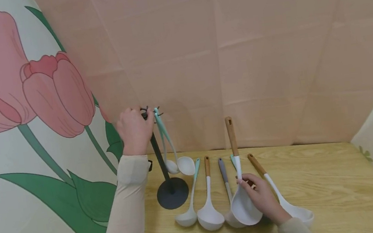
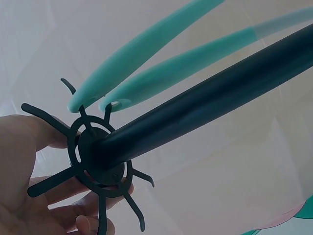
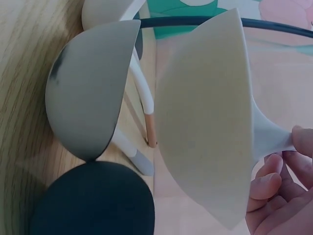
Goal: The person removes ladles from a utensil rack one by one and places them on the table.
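So the main thing here is a white ladle (image 1: 245,206) with a wooden handle, right of center in the lower half of the head view, held above the table with its handle pointing up. The right hand (image 1: 261,196) has it pinched at the white neck just above the bowl, thumb one side, fingers bent in on the other, so the hole at the handle's top is free.

Left of center, the left hand (image 1: 136,128) is curled around the top of a black stand (image 1: 158,153), pretty much a steadying grip. Two mint-handled utensils (image 1: 166,132) hang there, and the left wrist view shows bare hooks (image 2: 49,183) around the ring.

I'd call this the carry-to-the-stand step, not hung yet. Next move, imo, calls for bringing that hole level with a bare hook and sliding it on while the stand's held firm.

Along the bottom middle, more ladles (image 1: 211,219) lie on the wooden table (image 1: 348,182). Behind it all, a pink sheet (image 1: 251,46); far left, a tulip-print wall (image 1: 58,93).
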`<action>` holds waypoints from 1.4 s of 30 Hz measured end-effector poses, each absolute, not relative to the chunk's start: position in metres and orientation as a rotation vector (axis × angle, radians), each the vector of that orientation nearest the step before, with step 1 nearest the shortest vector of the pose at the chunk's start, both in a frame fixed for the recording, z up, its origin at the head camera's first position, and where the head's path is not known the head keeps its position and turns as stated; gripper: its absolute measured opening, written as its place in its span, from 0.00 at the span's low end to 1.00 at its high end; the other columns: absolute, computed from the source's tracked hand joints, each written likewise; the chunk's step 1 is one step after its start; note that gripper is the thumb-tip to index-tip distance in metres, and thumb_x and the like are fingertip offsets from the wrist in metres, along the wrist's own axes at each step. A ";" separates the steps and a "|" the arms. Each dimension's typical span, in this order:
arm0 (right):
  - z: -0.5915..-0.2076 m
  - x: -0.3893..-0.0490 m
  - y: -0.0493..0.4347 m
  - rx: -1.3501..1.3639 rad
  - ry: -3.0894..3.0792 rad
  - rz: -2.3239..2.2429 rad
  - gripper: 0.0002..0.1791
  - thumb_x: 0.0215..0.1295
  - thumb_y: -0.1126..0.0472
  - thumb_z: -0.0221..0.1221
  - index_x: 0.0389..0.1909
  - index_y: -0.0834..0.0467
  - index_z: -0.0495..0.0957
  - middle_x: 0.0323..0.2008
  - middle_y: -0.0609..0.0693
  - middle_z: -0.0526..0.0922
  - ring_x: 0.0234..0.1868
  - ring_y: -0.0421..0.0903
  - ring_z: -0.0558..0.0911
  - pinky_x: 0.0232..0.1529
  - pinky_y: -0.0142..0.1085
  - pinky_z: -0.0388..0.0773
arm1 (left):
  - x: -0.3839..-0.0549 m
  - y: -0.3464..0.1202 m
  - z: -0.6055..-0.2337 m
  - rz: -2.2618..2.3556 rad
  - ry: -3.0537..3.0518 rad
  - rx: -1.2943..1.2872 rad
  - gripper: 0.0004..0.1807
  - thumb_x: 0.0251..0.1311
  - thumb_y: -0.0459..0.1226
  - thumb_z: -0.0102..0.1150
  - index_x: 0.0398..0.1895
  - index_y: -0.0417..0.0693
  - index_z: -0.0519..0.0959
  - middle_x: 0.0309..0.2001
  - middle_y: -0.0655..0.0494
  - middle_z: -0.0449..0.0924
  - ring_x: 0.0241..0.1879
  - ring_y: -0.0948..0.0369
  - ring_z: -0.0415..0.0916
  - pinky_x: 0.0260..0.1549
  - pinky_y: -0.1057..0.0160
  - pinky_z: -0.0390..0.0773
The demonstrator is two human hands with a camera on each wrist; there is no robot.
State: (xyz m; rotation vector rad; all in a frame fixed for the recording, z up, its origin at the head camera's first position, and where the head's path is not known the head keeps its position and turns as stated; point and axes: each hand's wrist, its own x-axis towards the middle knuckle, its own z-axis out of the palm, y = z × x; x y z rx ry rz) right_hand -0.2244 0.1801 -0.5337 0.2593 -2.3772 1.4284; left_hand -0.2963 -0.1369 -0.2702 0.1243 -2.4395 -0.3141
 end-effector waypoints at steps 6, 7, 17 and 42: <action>-0.533 -0.222 0.187 0.223 -2.372 1.390 0.04 0.66 0.65 0.64 0.38 0.60 0.85 0.26 0.44 0.80 0.28 0.34 0.73 0.23 0.30 0.70 | -0.296 -0.138 -0.270 -0.313 -2.450 0.127 0.24 0.69 0.52 0.51 0.39 0.41 0.84 0.37 0.43 0.81 0.38 0.44 0.77 0.35 0.46 0.79; -0.533 -0.221 0.188 0.222 -2.368 1.389 0.04 0.66 0.65 0.64 0.38 0.60 0.85 0.25 0.44 0.80 0.28 0.34 0.73 0.23 0.30 0.70 | -0.295 -0.138 -0.270 -0.312 -2.450 0.126 0.24 0.69 0.53 0.51 0.39 0.41 0.84 0.36 0.43 0.81 0.37 0.44 0.77 0.34 0.46 0.79; -0.537 -0.217 0.206 0.196 -2.389 1.392 0.06 0.68 0.64 0.63 0.40 0.61 0.86 0.24 0.45 0.78 0.26 0.36 0.72 0.21 0.31 0.70 | -0.294 -0.139 -0.269 -0.304 -2.450 0.117 0.24 0.70 0.53 0.50 0.38 0.41 0.84 0.34 0.44 0.80 0.33 0.45 0.78 0.33 0.47 0.79; -0.522 -0.215 0.243 0.218 -2.373 1.225 0.05 0.69 0.66 0.61 0.39 0.62 0.85 0.23 0.46 0.78 0.24 0.32 0.71 0.20 0.31 0.70 | -0.294 -0.137 -0.267 -0.306 -2.478 0.143 0.24 0.70 0.54 0.48 0.38 0.43 0.83 0.34 0.46 0.79 0.32 0.46 0.78 0.33 0.48 0.77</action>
